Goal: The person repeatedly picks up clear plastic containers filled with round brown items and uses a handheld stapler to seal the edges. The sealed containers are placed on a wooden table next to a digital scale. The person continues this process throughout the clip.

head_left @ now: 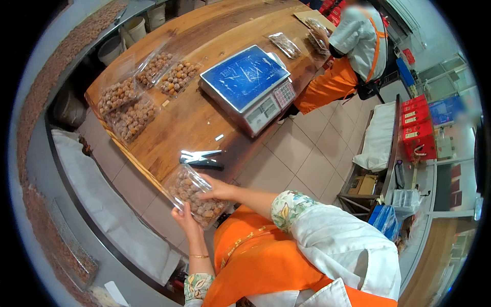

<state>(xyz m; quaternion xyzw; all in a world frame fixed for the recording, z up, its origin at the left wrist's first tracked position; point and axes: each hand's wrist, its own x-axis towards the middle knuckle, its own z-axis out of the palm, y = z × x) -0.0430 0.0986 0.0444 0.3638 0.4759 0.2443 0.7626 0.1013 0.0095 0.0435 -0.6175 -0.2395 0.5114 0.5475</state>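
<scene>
Pale labels (411, 134) mark the red boxes (420, 123) over on the right, though the print is too small for me to read; so are the markings on the scale (249, 82)'s keypad (284, 95).

The person holds a clear pack (189, 192) of brown, round, dusted pieces in both hands, right at the desk (186, 125)'s near edge. The left hand (187, 219) has its grip on the lower left side; the right hand (220, 190)'s grip is narrow, fingers laid over the right side.

Four similar filled packs (134, 120) lie grouped toward the desk's left end, some overlapping. A dark tool (202, 161) with shiny metal rests just beyond the held pack. Wood shows between the group and the scale, which stands by the right edge; tiled floor (302, 148) runs alongside, where a co-worker (358, 43) stands.
</scene>
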